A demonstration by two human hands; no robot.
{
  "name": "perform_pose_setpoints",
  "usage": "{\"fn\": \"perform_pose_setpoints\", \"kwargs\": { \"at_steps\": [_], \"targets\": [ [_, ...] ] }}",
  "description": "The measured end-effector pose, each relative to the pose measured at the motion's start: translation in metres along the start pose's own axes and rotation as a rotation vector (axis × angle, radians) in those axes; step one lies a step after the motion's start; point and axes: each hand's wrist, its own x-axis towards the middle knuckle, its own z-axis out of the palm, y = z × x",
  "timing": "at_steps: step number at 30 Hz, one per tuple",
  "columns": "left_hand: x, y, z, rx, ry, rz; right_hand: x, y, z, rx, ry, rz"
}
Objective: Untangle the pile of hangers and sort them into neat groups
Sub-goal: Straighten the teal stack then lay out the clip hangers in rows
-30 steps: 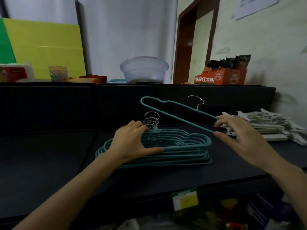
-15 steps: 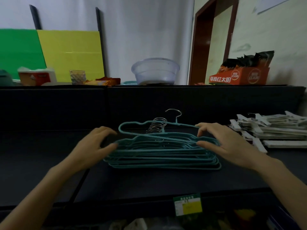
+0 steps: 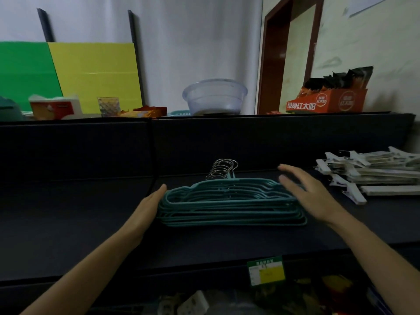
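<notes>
A flat stack of several teal hangers point(image 3: 229, 203) lies on the dark shelf point(image 3: 79, 219), their metal hooks point(image 3: 221, 169) lined up at the back. My left hand point(image 3: 147, 208) rests flat against the stack's left end, fingers together and straight. My right hand point(image 3: 311, 194) hovers over the stack's right end, palm down, fingers spread and holding nothing. A second pile of white clip hangers point(image 3: 372, 173) lies to the right on the same shelf.
A raised dark back panel point(image 3: 250, 139) stands behind the shelf. On top of it are a clear plastic basin point(image 3: 214, 96), an orange snack box point(image 3: 327, 101), a glass point(image 3: 108, 106) and a tissue box point(image 3: 54, 108). A price tag point(image 3: 266, 270) hangs on the shelf's front edge.
The last teal hanger, held up by my right hand a second ago, now lies on the stack. My left hand moved to the stack's left end; my right hand let go and lifted, fingers spread.
</notes>
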Motion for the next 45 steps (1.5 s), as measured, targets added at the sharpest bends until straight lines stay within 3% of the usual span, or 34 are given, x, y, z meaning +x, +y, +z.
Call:
{"fn": "perform_pose_setpoints", "kwargs": {
  "at_steps": [4, 7, 16, 20, 28, 34, 39, 45],
  "targets": [
    [0.003, 0.005, 0.008, -0.21, 0.129, -0.069, -0.003, 0.017, 0.009, 0.603, 0.112, 0.428],
    [0.005, 0.007, 0.013, -0.285, 0.167, -0.089, -0.005, 0.014, 0.018, 0.804, 0.144, 0.51],
    [0.009, 0.005, 0.016, -0.405, 0.176, -0.107, -0.004, 0.006, 0.021, 0.601, 0.083, 0.515],
    [0.011, 0.003, 0.015, -0.448, 0.178, -0.13, -0.005, 0.008, 0.02, 0.697, 0.15, 0.603],
    [0.008, 0.002, 0.02, -0.337, 0.169, -0.068, -0.005, 0.002, 0.024, 0.569, 0.13, 0.651],
    [0.009, 0.003, 0.022, -0.284, 0.138, -0.063, -0.001, 0.012, 0.028, 0.414, 0.014, 0.622],
    [0.018, 0.011, -0.003, 0.068, -0.047, -0.107, 0.004, 0.009, 0.003, 0.371, -0.207, 0.475],
    [0.041, 0.051, -0.023, 0.638, -0.295, -0.123, 0.043, -0.017, -0.023, -0.204, -0.534, 0.441]
  ]
}}
